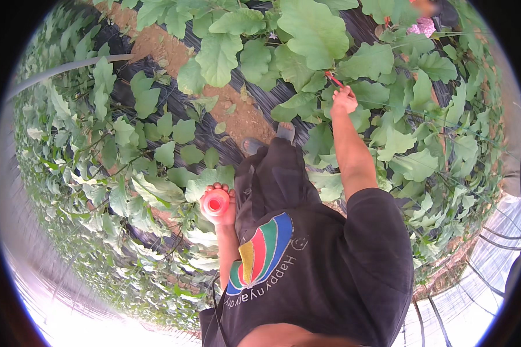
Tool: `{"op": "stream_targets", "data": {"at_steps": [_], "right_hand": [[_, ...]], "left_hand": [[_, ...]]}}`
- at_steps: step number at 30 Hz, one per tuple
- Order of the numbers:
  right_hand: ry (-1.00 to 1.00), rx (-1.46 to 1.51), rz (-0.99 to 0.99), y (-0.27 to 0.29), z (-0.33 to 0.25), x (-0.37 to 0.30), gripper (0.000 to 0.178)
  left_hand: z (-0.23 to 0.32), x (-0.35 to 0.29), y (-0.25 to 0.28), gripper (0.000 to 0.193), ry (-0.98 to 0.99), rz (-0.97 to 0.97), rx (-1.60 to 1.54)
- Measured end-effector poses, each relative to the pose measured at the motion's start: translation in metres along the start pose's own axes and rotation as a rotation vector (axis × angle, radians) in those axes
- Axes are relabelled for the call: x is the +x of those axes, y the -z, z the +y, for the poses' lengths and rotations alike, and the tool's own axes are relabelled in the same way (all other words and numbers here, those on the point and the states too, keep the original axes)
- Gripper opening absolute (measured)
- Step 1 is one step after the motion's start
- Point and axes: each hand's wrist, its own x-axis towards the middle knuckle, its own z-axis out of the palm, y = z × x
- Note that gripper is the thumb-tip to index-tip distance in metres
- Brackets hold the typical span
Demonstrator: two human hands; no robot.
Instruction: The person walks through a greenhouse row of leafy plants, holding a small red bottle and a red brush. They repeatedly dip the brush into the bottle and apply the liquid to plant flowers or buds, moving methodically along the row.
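My left hand [228,216], low beside my dark trousers, is wrapped round a pinkish-red bottle [215,205]. The bottle's round open mouth faces up, and its contents cannot be made out. Stretched forward on the right, my right hand [344,102] closes on a thin red stick-like tool [333,78]. The tool points up and left into the foliage, and its tip lies near a large green leaf [312,37]. Whether the tip touches the plant, I cannot tell.
Broad-leaved plants [411,156] crowd both sides. Black plastic mulch [266,89] borders a strip of brown soil [237,113] near my sandalled feet [285,133]. A grey hose or pipe [69,71] curves at upper left. Another person's pink patterned sleeve [424,27] shows at upper right.
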Motion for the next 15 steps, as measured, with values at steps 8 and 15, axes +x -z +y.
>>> {"op": "stream_targets", "data": {"at_steps": [8,15], "right_hand": [[0.148,-0.054,0.02,-0.001,-0.008,0.018,0.036],[0.143,-0.19,-0.004,-0.001,0.0,0.024,0.038]], "left_hand": [[-0.004,0.005,-0.005,0.026,0.003,0.0,-0.016],[-0.007,0.004,-0.009,0.025,0.018,0.038,0.004]]}}
